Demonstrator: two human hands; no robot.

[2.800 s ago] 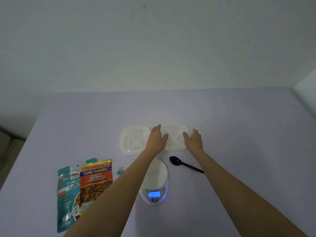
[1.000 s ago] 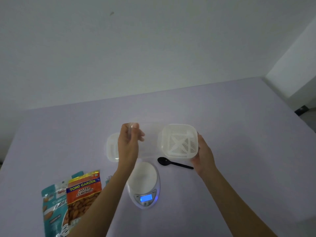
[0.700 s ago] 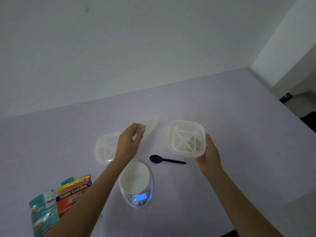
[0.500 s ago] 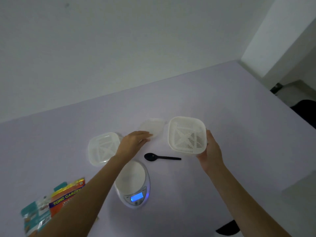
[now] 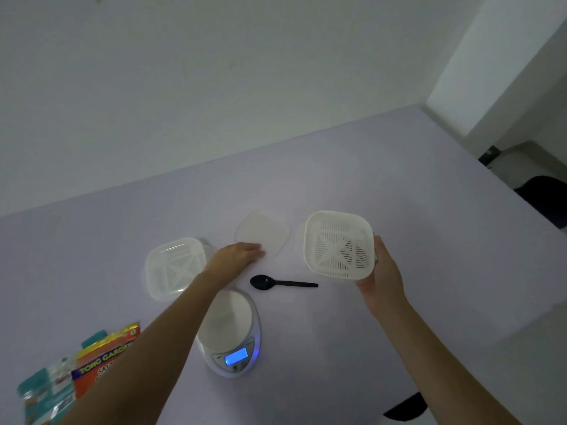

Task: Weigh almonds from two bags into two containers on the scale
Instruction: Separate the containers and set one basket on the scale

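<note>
Slotted container (image 5: 339, 245), mouth tipped toward the camera, is held above the tabletop (image 5: 337, 179), right hand (image 5: 379, 280) fingers clamped on its near edge. Second container (image 5: 176, 268) sits flat. Left hand (image 5: 236, 254) fingers lie straight, together, on one lid (image 5: 267, 231). One scale (image 5: 228, 329), one spoon (image 5: 282, 283) with its handle pointing right, an orange bag (image 5: 104, 360) and a teal bag (image 5: 40, 391).

A: Entry one?
B: Left hand (image 5: 236, 254), bare, seen from the back. Joined to it: left forearm (image 5: 171, 326), slender, bare all the way to the lower edge of view.
A: Entry two?
B: Right hand (image 5: 380, 280), bare. Joined to it: right forearm (image 5: 435, 348), slender, likewise bare to the lower edge.
A: Fingernails, markings?
B: Light too dim, detail too small to tell.
</note>
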